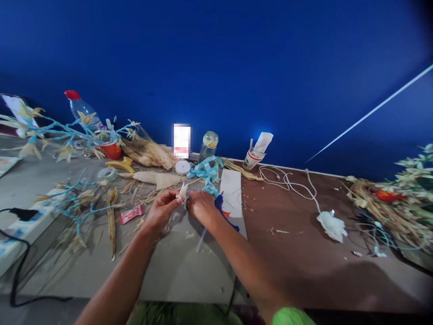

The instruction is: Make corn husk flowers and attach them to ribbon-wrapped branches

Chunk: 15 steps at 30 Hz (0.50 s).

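Note:
My left hand [165,205] is closed in a pinch on a small pale dried-husk flower [183,192], its pointed petals upward. Close beside it, my right hand [202,206] has its fingers curled together near the flower's base; something small and dark shows at the fingertips, too unclear to name. A blue tool, seemingly a glue gun [220,205], lies partly behind my right forearm. Below the hands is a translucent stick [201,240]. Light-blue ribbon [208,170] is heaped just beyond them, and a long dried husk [149,178] lies to the left.
Blue-wrapped branches with husk flowers [67,131] stand in a red cup [111,150] at left. A power strip [30,221], a pink-red packet [131,214], a glass jar [209,145], a paper cup [253,158] and white cables [287,183] surround the work area.

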Each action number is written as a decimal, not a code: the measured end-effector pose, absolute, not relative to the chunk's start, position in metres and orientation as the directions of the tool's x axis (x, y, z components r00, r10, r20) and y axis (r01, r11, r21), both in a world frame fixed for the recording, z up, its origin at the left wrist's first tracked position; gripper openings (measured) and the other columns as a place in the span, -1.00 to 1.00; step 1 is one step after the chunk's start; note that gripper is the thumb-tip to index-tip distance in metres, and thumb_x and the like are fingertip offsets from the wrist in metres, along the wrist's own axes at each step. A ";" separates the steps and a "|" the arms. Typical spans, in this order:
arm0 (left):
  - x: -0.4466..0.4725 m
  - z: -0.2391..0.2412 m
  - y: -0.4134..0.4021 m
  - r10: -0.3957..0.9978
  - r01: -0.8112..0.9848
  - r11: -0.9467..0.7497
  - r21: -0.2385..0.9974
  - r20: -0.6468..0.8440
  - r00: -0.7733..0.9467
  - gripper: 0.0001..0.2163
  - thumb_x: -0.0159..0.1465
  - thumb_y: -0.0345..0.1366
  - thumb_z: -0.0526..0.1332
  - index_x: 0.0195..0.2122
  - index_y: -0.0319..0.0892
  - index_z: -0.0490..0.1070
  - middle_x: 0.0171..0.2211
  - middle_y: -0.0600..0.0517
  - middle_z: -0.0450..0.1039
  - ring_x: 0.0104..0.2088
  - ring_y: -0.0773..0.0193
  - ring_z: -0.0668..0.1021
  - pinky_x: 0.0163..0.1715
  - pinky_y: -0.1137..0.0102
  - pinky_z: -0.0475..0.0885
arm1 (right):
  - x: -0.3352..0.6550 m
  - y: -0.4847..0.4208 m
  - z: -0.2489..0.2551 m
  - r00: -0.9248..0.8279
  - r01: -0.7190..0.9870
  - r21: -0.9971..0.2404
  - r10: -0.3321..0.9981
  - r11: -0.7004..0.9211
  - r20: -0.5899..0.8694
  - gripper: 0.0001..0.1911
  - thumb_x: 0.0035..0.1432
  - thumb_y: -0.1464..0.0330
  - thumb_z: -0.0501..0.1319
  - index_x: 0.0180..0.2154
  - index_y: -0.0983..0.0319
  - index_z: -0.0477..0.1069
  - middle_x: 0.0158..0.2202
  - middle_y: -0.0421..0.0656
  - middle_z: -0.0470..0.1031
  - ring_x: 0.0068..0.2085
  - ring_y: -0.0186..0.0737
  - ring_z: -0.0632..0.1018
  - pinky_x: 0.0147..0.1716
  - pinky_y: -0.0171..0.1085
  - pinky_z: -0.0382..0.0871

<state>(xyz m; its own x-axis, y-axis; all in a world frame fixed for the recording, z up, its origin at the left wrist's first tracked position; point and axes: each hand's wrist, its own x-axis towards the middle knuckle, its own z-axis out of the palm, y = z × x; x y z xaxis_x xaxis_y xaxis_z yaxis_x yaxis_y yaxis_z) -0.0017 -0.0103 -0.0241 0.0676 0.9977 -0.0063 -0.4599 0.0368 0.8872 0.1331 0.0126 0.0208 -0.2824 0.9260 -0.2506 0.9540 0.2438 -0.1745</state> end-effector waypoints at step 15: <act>0.000 -0.015 -0.013 0.985 -0.588 0.096 0.803 0.009 0.173 -0.86 -0.01 -0.31 0.37 -0.48 -0.25 0.50 -0.49 0.01 0.46 -0.41 0.32 0.45 -0.26 0.39 0.33 | 0.132 0.019 0.028 -0.298 0.955 -0.099 0.906 0.281 -0.300 -0.71 0.11 0.34 0.10 -0.21 0.30 0.53 -0.23 0.07 0.57 -0.16 -0.01 0.57 -0.28 -0.23 0.42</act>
<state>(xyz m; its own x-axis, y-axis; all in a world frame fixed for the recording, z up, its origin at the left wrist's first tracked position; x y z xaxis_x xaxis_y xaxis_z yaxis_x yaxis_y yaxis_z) -0.0003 -0.0127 -0.0149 0.1734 0.9848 0.0087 -0.5881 0.0964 0.8031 0.1321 0.0192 0.0276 -0.2981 0.9062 -0.2998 0.9545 0.2812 -0.0991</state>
